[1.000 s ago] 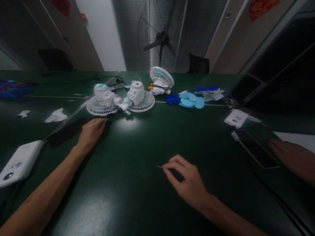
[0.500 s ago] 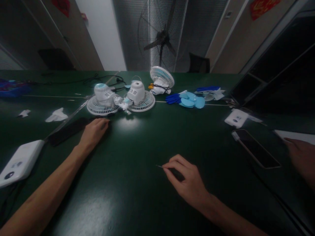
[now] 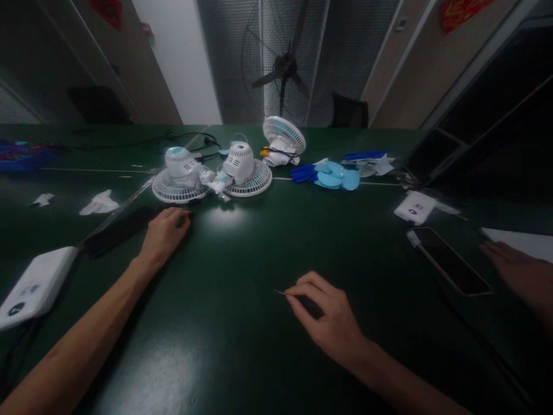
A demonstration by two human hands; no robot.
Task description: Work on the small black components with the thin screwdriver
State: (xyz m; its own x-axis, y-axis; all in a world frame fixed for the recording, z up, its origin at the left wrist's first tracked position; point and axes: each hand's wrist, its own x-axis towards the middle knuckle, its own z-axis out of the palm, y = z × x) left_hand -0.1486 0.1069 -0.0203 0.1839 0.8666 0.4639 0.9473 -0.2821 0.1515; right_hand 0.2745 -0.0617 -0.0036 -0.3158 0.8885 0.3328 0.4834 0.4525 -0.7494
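Observation:
My right hand (image 3: 330, 314) is over the front middle of the dark green table (image 3: 233, 259), thumb and forefinger pinching a thin needle-like piece (image 3: 279, 292) whose tip points left. It is too small to name more exactly. My left hand (image 3: 166, 233) rests on the table further back, fingers curled and closed; whether they hold anything is hidden. A black flat object (image 3: 116, 231) lies beside its wrist. Just beyond the left hand, a white fan (image 3: 180, 173) and a second fan (image 3: 242, 170) lie with their grilles down. A third fan (image 3: 283, 141) sits behind them, its grille tilted upward.
Light blue fan blades (image 3: 337, 176) and blue gloves (image 3: 303, 173) lie at the back right. A phone (image 3: 449, 260) and a white power bank (image 3: 415, 207) lie to the right, near another person's hand (image 3: 518, 271). Another white power bank (image 3: 38, 285) is at left.
The other person's hand at the right edge has moved left, further into view. My left hand has shifted very slightly; my right hand and the thin piece stay put.

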